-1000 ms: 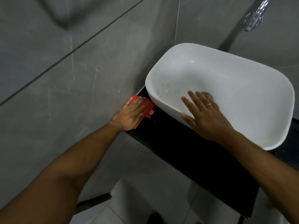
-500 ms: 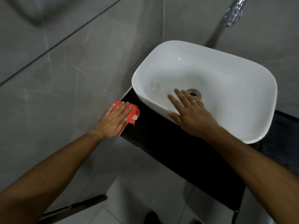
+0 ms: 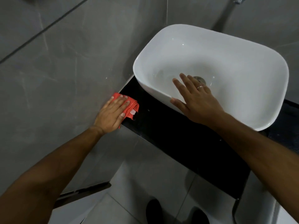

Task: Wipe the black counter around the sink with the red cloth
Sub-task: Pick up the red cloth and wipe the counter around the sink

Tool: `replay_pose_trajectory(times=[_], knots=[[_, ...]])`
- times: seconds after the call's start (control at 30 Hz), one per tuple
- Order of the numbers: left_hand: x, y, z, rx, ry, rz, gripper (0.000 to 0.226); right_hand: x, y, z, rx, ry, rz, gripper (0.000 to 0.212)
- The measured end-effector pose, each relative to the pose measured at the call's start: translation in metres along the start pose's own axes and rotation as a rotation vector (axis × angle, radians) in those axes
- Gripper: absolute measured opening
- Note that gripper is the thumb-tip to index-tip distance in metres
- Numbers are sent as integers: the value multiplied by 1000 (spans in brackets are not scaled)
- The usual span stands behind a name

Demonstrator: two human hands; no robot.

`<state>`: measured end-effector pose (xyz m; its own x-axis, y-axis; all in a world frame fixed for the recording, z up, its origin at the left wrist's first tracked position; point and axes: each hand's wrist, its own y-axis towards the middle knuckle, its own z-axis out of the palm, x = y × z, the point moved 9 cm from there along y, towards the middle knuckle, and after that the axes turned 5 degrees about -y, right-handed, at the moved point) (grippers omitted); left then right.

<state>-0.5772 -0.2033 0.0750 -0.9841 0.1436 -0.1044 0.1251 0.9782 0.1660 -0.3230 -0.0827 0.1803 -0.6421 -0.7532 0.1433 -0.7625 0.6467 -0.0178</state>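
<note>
Red cloth (image 3: 129, 105) lies folded at the left front corner of the black table (image 3: 169, 131), right where the table meets the grey wall (image 3: 64, 70). The left hand (image 3: 111, 113) lies flat on top of the cloth, fingers spread apart and pressing down, not closed around it. Part of the cloth sticks out past the fingertips, and a small white tag shows on it. The right hand (image 3: 197, 101) rests open on the near rim of the white sink (image 3: 242, 46), fingers apart and reaching a little into the bowl, with the thumb on the outside of the rim. A ring sits on one finger. This hand holds nothing; it looks like it is there for balance. The step in hand seems to be the wiping of the left corner of the table. The long black strip in front of the sink looks not yet wiped, though I cannot be sure. The next move likely calls for a slide of the cloth to the right along that strip, pressed flat so it does not bunch up, and kept back from the front edge so it does not drop to the floor (image 3: 145, 183).
</note>
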Motion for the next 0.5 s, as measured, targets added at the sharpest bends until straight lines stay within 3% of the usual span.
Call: replay_pose_trajectory(times=[0.2, 0.37, 0.5], knots=[[-36, -7, 1, -267, -26, 16, 49, 4, 2, 3, -22, 36, -33, 71], [-110, -7, 11, -324, -71, 38, 47, 6, 3, -7, -72, 130, -45, 65], [-170, -8, 18, -373, -111, 45, 44, -8, -11, -23, -164, 366, 5, 56]])
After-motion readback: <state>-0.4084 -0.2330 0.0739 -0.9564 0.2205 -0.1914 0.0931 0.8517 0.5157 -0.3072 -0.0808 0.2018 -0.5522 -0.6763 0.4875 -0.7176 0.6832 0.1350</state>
